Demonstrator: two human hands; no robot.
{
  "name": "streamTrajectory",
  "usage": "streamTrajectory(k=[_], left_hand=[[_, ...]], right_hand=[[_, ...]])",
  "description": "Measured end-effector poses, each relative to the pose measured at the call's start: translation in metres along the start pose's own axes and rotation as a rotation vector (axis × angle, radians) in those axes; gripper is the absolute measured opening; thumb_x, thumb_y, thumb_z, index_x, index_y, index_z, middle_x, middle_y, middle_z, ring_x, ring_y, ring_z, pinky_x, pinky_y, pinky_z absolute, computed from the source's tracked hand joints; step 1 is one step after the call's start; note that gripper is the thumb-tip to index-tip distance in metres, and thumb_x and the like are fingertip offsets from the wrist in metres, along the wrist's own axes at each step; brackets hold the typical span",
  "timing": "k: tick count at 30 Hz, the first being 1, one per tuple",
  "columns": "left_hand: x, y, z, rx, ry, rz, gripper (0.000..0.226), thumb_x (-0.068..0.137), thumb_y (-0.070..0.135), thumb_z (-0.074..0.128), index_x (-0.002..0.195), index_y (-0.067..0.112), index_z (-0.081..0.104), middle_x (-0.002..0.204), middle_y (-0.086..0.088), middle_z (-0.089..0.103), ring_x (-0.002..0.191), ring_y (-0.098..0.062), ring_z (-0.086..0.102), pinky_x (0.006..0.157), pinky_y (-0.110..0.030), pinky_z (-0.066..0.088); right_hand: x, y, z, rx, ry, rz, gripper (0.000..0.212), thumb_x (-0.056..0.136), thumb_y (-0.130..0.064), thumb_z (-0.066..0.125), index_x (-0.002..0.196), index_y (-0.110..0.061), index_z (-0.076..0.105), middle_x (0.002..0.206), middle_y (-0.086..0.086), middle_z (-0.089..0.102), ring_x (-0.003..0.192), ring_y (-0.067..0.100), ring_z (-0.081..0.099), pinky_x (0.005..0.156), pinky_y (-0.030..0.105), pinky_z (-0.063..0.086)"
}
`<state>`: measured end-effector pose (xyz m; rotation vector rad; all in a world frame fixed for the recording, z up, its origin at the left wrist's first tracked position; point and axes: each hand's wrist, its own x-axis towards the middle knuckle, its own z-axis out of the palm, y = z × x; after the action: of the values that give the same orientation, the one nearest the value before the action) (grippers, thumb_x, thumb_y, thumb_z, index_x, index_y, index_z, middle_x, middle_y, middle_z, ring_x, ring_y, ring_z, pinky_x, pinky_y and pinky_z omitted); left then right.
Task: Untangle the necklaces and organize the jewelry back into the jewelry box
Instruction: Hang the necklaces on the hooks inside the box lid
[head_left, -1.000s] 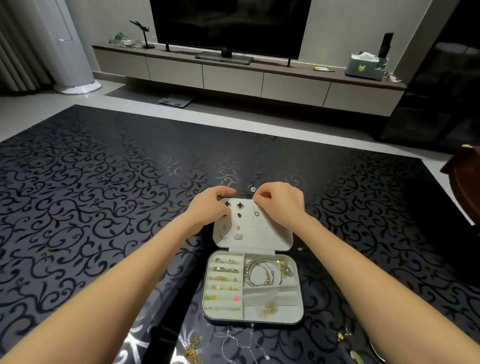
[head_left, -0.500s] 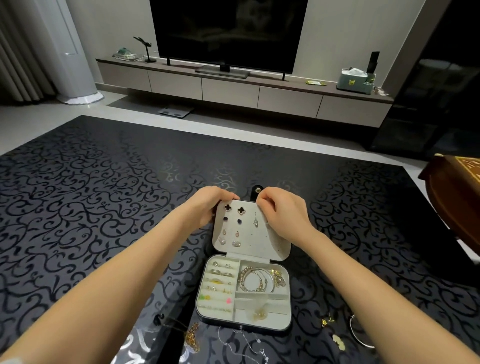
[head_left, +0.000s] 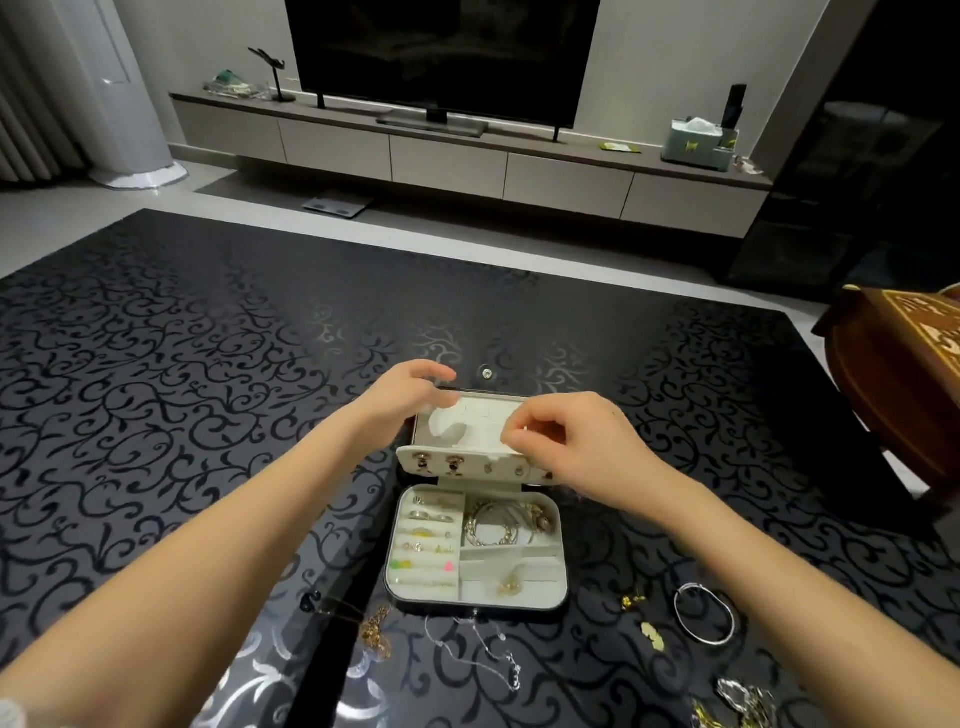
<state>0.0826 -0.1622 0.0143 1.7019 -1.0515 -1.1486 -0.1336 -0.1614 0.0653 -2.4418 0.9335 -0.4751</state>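
Observation:
A small white-lined jewelry box (head_left: 390, 571) lies open on the black patterned table. Rings, hoops and small pieces fill its compartments. The earring panel (head_left: 467, 464) with several studs is tipped forward over the base, baring the lid's lining (head_left: 480, 418) behind it. My right hand (head_left: 576, 441) pinches the panel's top edge. Over the lid's left corner hovers my left hand (head_left: 405, 395), fingers loosely spread and holding nothing. In front of the box lie a gold necklace (head_left: 376, 631) and a thin silver chain (head_left: 483, 649).
A silver bangle (head_left: 704, 613), small gold pieces (head_left: 631, 600) and a tangle of chains (head_left: 743, 701) lie at the right front. A wooden box (head_left: 904, 374) stands at the table's right edge. The lid's snap tab (head_left: 487, 372) sticks out behind.
The earring panel has swung from upright against the lid down toward me, held by my right hand. My left hand has let go of the lid's corner and lifted.

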Motion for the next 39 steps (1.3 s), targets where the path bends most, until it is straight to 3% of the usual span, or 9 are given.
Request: streamTrajectory(k=[6, 11, 14, 18, 21, 24, 29, 36, 39], left_hand=[[-0.006, -0.018, 0.013, 0.027, 0.032, -0.002, 0.034, 0.083, -0.002, 0.06, 0.114, 0.013, 0.059, 0.127, -0.009, 0.05, 0.12, -0.021, 0.045, 0.086, -0.026, 0.033], [-0.009, -0.03, 0.021, 0.198, 0.06, -0.007, 0.03, 0.083, -0.003, 0.058, 0.11, 0.011, 0.061, 0.129, -0.01, 0.055, 0.109, -0.021, 0.052, 0.079, -0.026, 0.039], [-0.013, -0.035, 0.027, 0.494, 0.094, 0.077, 0.029, 0.082, 0.008, 0.06, 0.111, 0.015, 0.061, 0.13, -0.008, 0.052, 0.104, -0.02, 0.052, 0.08, -0.026, 0.038], [-0.014, -0.033, 0.039, 1.088, 0.161, 0.281, 0.032, 0.087, 0.041, 0.055, 0.116, 0.028, 0.061, 0.13, -0.005, 0.046, 0.121, -0.027, 0.04, 0.098, -0.037, 0.032], [-0.013, -0.025, 0.049, 1.249, 0.046, 0.358, 0.035, 0.089, 0.046, 0.047, 0.12, 0.032, 0.058, 0.124, -0.004, 0.052, 0.116, -0.028, 0.044, 0.095, -0.038, 0.031], [-0.011, -0.016, 0.061, 1.222, -0.149, 0.304, 0.037, 0.092, 0.043, 0.042, 0.126, 0.033, 0.053, 0.126, -0.001, 0.055, 0.117, -0.026, 0.048, 0.097, -0.038, 0.035], [-0.006, -0.002, 0.077, 1.138, -0.336, 0.188, 0.035, 0.091, 0.045, 0.045, 0.117, 0.026, 0.057, 0.123, 0.004, 0.06, 0.114, -0.023, 0.052, 0.095, -0.036, 0.035], [-0.006, -0.005, 0.09, 1.169, -0.176, 0.201, 0.031, 0.08, 0.042, 0.061, 0.102, 0.019, 0.061, 0.111, -0.003, 0.06, 0.105, -0.027, 0.052, 0.082, -0.036, 0.029], [-0.013, -0.009, 0.098, 1.198, -0.092, 0.264, 0.036, 0.08, 0.038, 0.062, 0.111, 0.019, 0.059, 0.115, -0.005, 0.053, 0.11, -0.028, 0.048, 0.089, -0.038, 0.029]], right_hand=[[-0.017, 0.013, -0.023, 0.31, 0.12, 0.176, 0.013, 0.09, -0.014, 0.06, 0.09, -0.014, 0.073, 0.071, -0.012, 0.065, 0.054, -0.005, 0.05, 0.055, 0.009, 0.037], [-0.017, 0.006, -0.042, 0.383, 0.286, 0.217, 0.013, 0.09, -0.014, 0.059, 0.086, -0.016, 0.072, 0.05, -0.019, 0.055, 0.049, -0.004, 0.044, 0.05, 0.007, 0.034], [-0.013, -0.006, -0.055, 0.431, 0.318, 0.19, 0.013, 0.09, -0.012, 0.058, 0.087, -0.013, 0.071, 0.053, -0.012, 0.052, 0.048, -0.001, 0.042, 0.049, 0.011, 0.035], [-0.001, -0.017, -0.068, 0.444, 0.348, 0.168, 0.014, 0.091, -0.01, 0.056, 0.09, -0.009, 0.07, 0.059, -0.002, 0.053, 0.047, 0.001, 0.044, 0.048, 0.012, 0.037], [0.015, -0.017, -0.069, 0.463, 0.376, 0.191, 0.014, 0.091, -0.011, 0.056, 0.089, -0.009, 0.07, 0.065, 0.001, 0.057, 0.054, 0.005, 0.05, 0.051, 0.014, 0.043], [0.029, -0.013, -0.063, 0.513, 0.376, 0.225, 0.013, 0.091, -0.01, 0.057, 0.089, -0.009, 0.069, 0.067, 0.001, 0.057, 0.054, 0.004, 0.052, 0.053, 0.015, 0.046], [0.043, -0.01, -0.057, 0.551, 0.359, 0.239, 0.015, 0.092, -0.011, 0.055, 0.094, -0.004, 0.068, 0.067, 0.003, 0.056, 0.057, 0.009, 0.051, 0.053, 0.015, 0.047], [0.048, -0.011, -0.06, 0.583, 0.34, 0.184, 0.014, 0.093, -0.013, 0.054, 0.094, -0.011, 0.068, 0.069, 0.003, 0.058, 0.061, 0.01, 0.053, 0.058, 0.016, 0.049], [0.048, -0.009, -0.062, 0.584, 0.34, 0.177, 0.014, 0.093, -0.012, 0.054, 0.093, -0.012, 0.068, 0.068, 0.002, 0.058, 0.06, 0.009, 0.053, 0.058, 0.017, 0.049]])
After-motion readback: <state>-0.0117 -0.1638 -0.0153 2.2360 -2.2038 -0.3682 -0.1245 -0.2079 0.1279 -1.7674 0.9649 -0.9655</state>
